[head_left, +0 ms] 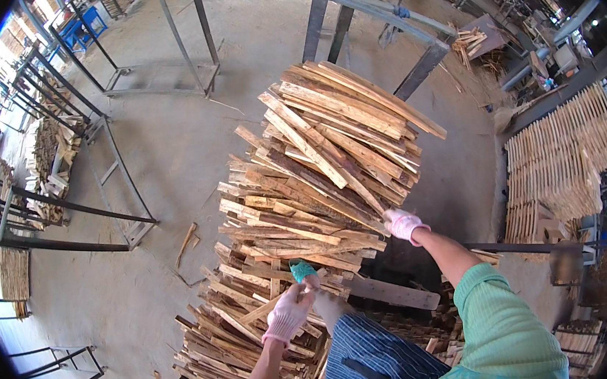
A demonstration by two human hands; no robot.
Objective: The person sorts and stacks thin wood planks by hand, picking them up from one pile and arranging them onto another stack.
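Note:
A tall heap of rough wooden strips [299, 216] spreads out in front of me, its upper layers lying crosswise at different angles. My right hand [405, 226], in a pale pink knit glove, grips the near end of a long wooden strip [353, 178] at the heap's right side. My left hand [288, 317], gloved alike, is over the lower left part of the heap, fingers curled; what they hold, if anything, is hidden. Just beyond it shows my foot in a teal shoe [302, 269], against the wood. My bent knee under a blue striped apron [373, 360] hides part of the near strips.
Metal frames stand on the concrete floor at left [116, 165] and just beyond the heap [373, 8]. Stacked strips [562, 155] line the right side, with another wood pile [49, 164] at far left. A few loose pieces [186, 244] lie on the floor left of the heap.

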